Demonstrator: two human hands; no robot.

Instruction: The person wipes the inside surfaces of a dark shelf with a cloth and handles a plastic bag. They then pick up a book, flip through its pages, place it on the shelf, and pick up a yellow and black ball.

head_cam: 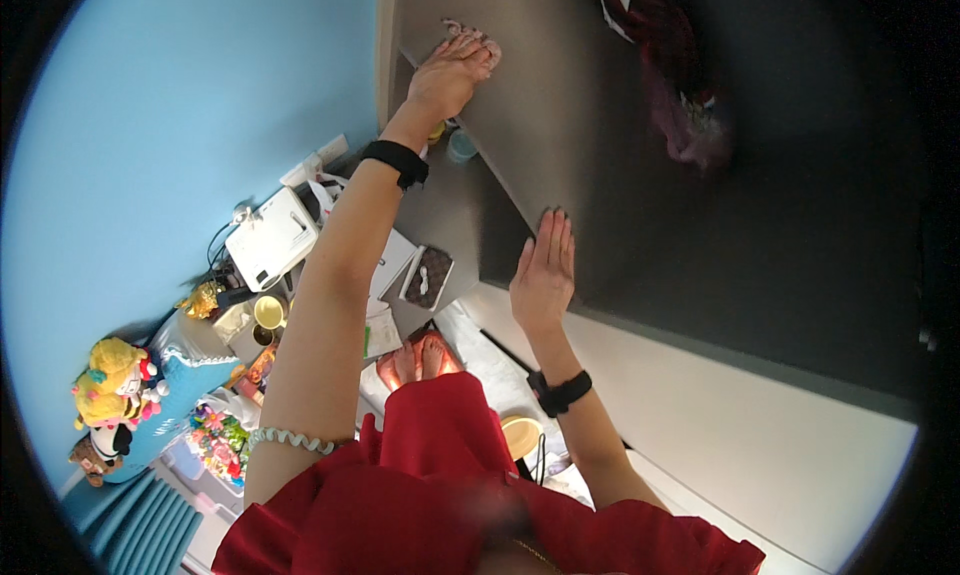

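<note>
My left hand [448,76] presses a crumpled pinkish patterned cloth [491,49] against a grey shelf board [517,117], up near the blue wall. Part of the cloth is hidden beneath the fingers. Lower and to the right, my right hand [544,282] lies flat at the front edge of the board, holding nothing, its fingers straight. A bundle of dark red and mauve fabric [675,72] lies deeper in on the dark surface, partly lost in shadow. Both my wrists wear black bands.
Below the board, a desk carries a white box-shaped device [271,237], a patterned notebook [427,277] with a white cable and a yellow cup [269,312]. Plush toys [112,383] and artificial flowers [221,444] sit at the left. My bare feet [420,357] are on an orange-red surface.
</note>
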